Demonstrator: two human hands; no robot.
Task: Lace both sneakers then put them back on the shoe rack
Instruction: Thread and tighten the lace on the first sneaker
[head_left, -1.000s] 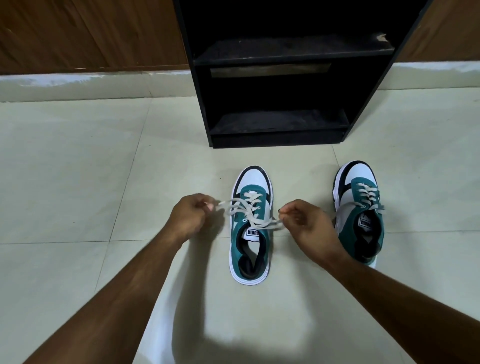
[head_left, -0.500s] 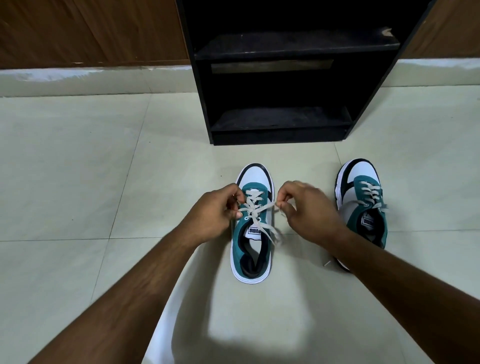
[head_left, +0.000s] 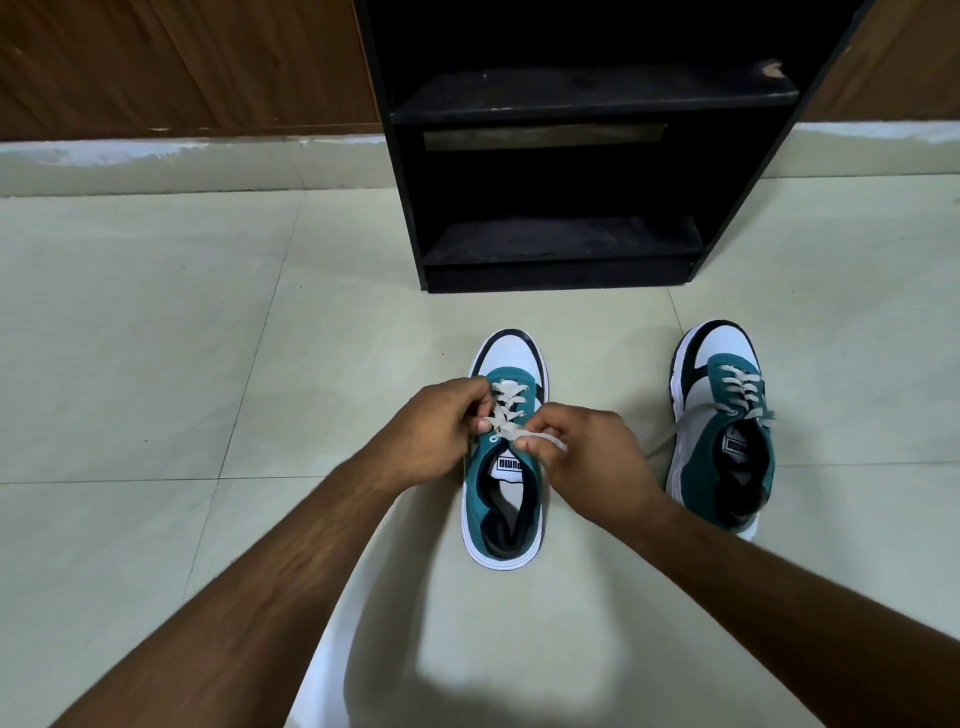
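We see two teal-and-white sneakers on the tiled floor (head_left: 156, 338) before the black shoe rack (head_left: 561, 249). The left sneaker (head_left: 503, 483) has beige laces (head_left: 508, 410) crossed over its tongue. Our left hand (head_left: 436, 431) and right hand (head_left: 592, 462) each pinch a lace end. The right sneaker (head_left: 724, 431) stands apart, laced, untied.

Single head view: your camera looks forward and steeply down from above your forearms, close over the tiled floor (head_left: 156, 364), facing the black shoe rack (head_left: 571, 249) at the frame's top edge.
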